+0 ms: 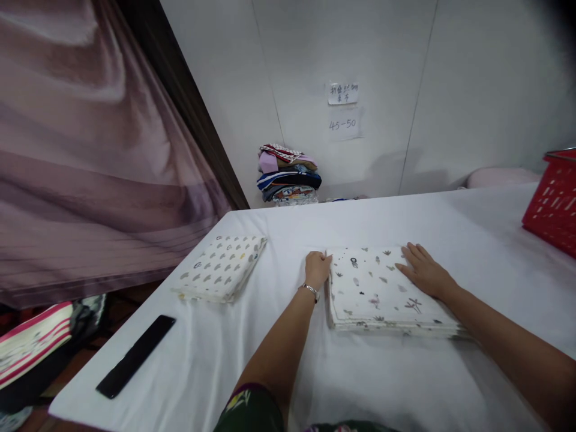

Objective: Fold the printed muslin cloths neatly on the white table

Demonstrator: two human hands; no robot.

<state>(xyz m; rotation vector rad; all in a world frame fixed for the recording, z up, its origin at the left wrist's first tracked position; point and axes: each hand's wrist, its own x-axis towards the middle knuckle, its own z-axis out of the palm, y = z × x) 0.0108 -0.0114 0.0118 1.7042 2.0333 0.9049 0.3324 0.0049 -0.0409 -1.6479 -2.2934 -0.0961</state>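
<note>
Lying folded before me on the white tablecloth (382, 222), the leaf-print cloth (371, 287) is pinched by my left hand (317, 268), my open right hand (425, 271) atop; the cloud-print cloth (221, 265) is folded; remaining folds indeterminable.

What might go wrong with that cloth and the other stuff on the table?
The layers of the patterned cloth might slip crooked if the left hand, curled at its edge, tugs while the right hand lies flat on top. The bracelet on the left wrist might snag the fabric. And the black strip lies near the table's left edge, so a bump could knock it off.
</note>
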